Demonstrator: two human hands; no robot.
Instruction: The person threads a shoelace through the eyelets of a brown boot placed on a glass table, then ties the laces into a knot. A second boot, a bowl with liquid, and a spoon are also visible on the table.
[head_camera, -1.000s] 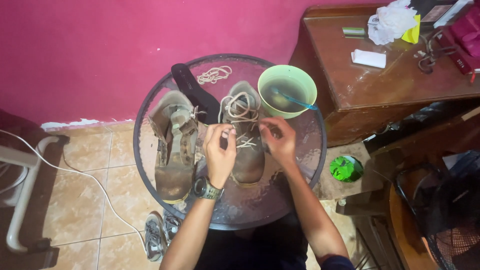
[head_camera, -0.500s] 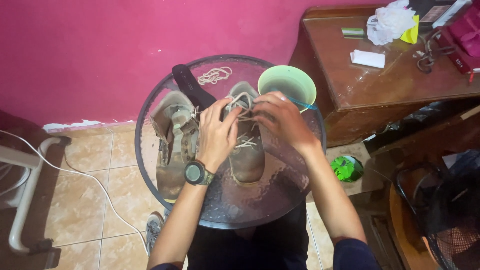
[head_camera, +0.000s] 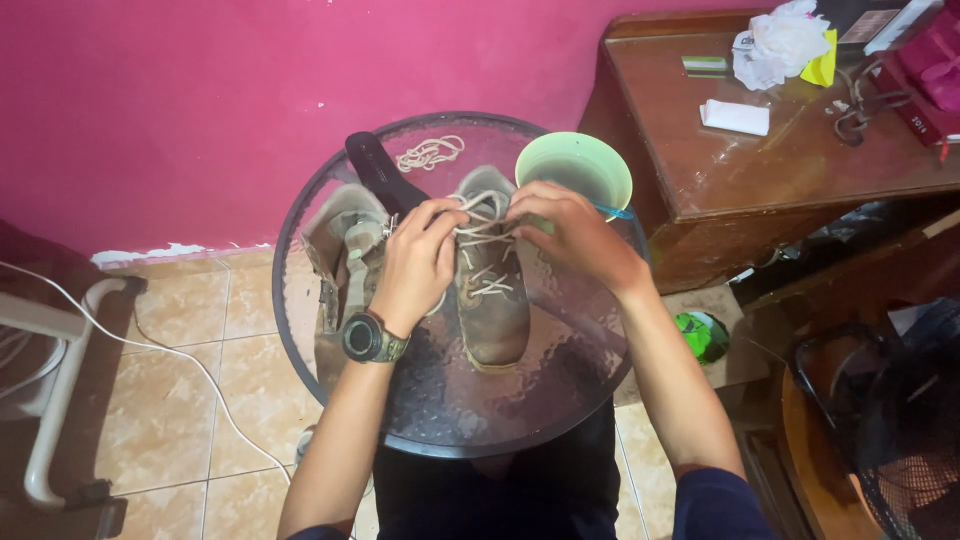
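On the round glass table (head_camera: 440, 420), both hands meet at the top of a brown boot (head_camera: 492, 300) that lies with its toe toward the person. The left hand (head_camera: 415, 262), with a dark watch (head_camera: 365, 338) on its wrist, has its fingers closed around the pale lace (head_camera: 480, 215) at the upper eyelets of the boot. The right hand (head_camera: 570, 232) is just beside it, on the other side of the boot's opening, and its fingers are also pinched together on the same lace. Below the two grips, the lace crosses the front of the boot in several rows. Left of the left hand lies a second boot (head_camera: 340, 260), without lace, touching a black insole (head_camera: 378, 172) that points away toward the pink wall (head_camera: 250, 90). Beyond the grips, near the far rim of the table, there is a loose lace (head_camera: 430, 152) in a small heap. Just behind the right hand stands a light green bowl (head_camera: 574, 165). Well apart to the right is a wooden cabinet (head_camera: 790, 170) with papers on it.
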